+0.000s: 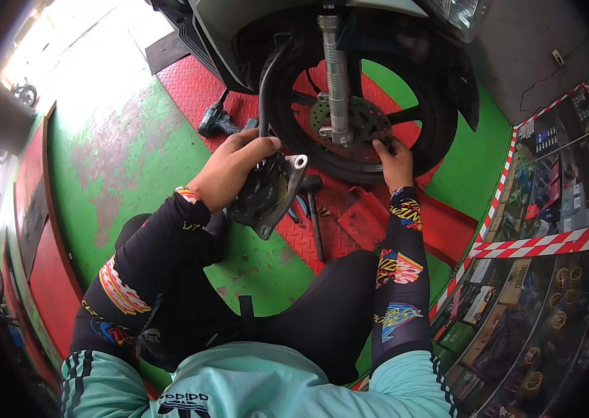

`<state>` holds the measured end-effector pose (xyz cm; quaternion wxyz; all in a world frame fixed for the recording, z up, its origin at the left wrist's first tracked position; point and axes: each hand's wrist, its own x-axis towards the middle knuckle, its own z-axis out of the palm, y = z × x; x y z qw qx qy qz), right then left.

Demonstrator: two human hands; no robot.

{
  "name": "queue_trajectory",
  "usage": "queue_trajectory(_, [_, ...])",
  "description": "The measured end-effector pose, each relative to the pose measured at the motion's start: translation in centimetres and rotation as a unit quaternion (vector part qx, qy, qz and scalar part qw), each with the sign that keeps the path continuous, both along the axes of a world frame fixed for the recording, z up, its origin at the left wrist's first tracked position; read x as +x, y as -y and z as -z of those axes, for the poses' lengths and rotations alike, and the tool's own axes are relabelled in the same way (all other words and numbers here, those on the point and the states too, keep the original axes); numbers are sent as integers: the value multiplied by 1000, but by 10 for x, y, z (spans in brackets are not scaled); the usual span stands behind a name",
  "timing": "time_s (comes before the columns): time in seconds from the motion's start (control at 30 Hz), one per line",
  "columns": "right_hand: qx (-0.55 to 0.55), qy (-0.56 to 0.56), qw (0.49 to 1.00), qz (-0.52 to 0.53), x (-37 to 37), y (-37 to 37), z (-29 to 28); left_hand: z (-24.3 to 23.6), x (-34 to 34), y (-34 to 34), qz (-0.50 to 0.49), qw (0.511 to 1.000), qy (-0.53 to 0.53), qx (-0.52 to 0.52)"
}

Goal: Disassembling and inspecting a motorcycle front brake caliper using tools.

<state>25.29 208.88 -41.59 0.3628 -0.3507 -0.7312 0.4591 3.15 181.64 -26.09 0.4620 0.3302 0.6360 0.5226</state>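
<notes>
Left hand [234, 167] grips a black-and-silver metal part [265, 194] against its palm; right hand [398, 167], arm extended, curls beside a drilled metal brake disc [368, 120], grip unclear. Multicoloured lettering [399, 268] marks both black fabric sleeves [162, 244].

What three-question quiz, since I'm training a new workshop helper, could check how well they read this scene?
1. Which hand holds the dark part with a metal bracket?
2. True or false: the hammer lies on the red textured plate.
3. Fill in: the striped tape at the picture's right is white and ____.

Key: 1. The left hand. 2. True. 3. Red.
</notes>
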Motion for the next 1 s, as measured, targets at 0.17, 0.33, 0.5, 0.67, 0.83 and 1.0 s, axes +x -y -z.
queue_trajectory(0.17, [6,26,1000,7,7,-12,8,3,-12,2,8,999,-46,3])
queue_trajectory(0.33, [-15,2,1000,16,17,-18,16,4,-19,4,57,997,-51,-25])
queue_trajectory(0.5, [-53,-11,998,18,27,-21,24,1,-23,3,54,997,-38,-33])
queue_trajectory(0.67, [-68,-24,997,24,34,-23,31,2,-26,2,51,998,-39,-20])
queue_trajectory(0.83, [-57,-22,998,34,34,-19,33,-1,-31,2,85,994,-44,-45])
queue_trajectory(1.0, [-30,-7,998,47,28,-12,33,-8,-30,3,91,995,-35,-37])
